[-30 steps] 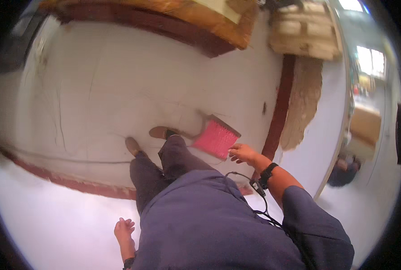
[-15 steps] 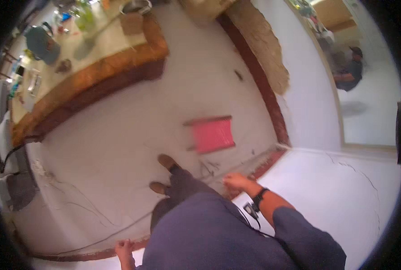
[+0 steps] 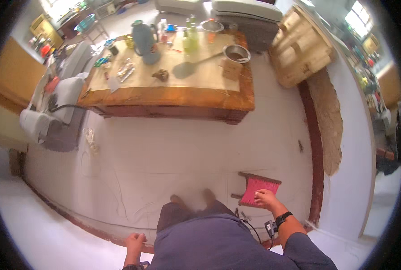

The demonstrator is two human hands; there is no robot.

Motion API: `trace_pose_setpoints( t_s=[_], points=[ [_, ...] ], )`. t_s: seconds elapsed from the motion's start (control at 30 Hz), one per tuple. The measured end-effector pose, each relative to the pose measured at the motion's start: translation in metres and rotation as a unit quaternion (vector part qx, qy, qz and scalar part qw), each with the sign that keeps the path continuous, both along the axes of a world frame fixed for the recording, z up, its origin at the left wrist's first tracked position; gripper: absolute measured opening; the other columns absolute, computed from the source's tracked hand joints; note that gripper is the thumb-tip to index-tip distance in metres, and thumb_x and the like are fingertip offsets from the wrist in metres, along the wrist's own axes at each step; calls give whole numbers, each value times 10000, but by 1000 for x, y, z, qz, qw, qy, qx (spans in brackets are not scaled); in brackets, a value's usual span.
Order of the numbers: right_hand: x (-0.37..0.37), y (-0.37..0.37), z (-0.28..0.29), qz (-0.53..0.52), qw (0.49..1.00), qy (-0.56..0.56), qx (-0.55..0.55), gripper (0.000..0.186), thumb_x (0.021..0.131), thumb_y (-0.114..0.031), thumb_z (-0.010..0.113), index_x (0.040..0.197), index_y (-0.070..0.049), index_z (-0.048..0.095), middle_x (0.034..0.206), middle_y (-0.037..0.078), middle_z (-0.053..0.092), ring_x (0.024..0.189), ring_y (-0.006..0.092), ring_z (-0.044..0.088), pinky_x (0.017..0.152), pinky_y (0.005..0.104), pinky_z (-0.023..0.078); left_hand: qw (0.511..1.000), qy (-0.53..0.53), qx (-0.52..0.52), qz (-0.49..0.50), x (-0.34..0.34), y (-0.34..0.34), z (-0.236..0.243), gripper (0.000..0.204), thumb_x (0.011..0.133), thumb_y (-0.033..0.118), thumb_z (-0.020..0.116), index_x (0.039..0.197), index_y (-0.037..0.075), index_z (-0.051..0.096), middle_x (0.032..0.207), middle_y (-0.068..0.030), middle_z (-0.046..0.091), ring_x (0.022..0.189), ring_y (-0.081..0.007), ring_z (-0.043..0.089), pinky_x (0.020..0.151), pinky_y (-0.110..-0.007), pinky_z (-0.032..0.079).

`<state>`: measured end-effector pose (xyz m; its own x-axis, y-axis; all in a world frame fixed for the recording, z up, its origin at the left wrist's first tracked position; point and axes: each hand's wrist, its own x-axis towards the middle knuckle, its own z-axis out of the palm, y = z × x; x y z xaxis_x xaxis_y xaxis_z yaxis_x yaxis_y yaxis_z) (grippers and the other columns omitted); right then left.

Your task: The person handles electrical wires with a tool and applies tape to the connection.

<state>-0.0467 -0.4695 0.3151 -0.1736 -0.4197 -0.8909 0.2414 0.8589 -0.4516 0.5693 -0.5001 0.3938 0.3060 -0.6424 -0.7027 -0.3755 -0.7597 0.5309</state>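
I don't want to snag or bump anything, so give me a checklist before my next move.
1. Left hand free: ok, nothing visible in it.
2. Right hand clear of the stool: cannot tell; they overlap in view, contact unclear.
3. Stool seat facing up: ok, its pink surface shows.
4. Black cable gathered up: not ok, it loops loose near your right hand.
5. Stool apart from the table: ok, floor shows between them.

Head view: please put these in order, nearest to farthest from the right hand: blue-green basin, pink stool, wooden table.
1. Pink stool: on the floor, partly behind the right hand.
2. Wooden table: ahead, toward the left.
3. Blue-green basin: far left, beyond the table.
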Motion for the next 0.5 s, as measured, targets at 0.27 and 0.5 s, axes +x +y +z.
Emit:
trace_pose_setpoints(
  t_s=[0.27,0.5],
  points=[
    [38,-99,-7,70,997,28,6,297,922,-248,605,1145,-55,572,981,89,647,815,195,656,654,326,543,998,-56,7,-7,34,-17,-10,350,944,276,552,846,-49,635,756,-144,691,655,-216,683,594,-334,537],
    [137,-207,7,107,993,28,29,309,925,-229,601,1156,-27,562,973,100,628,770,218,646,586,350,505,999,-33,29,12,129,-74,-54,447,921,320,518,728,-49,681,686,-148,687,599,-214,661,587,-338,530]
  ],
)
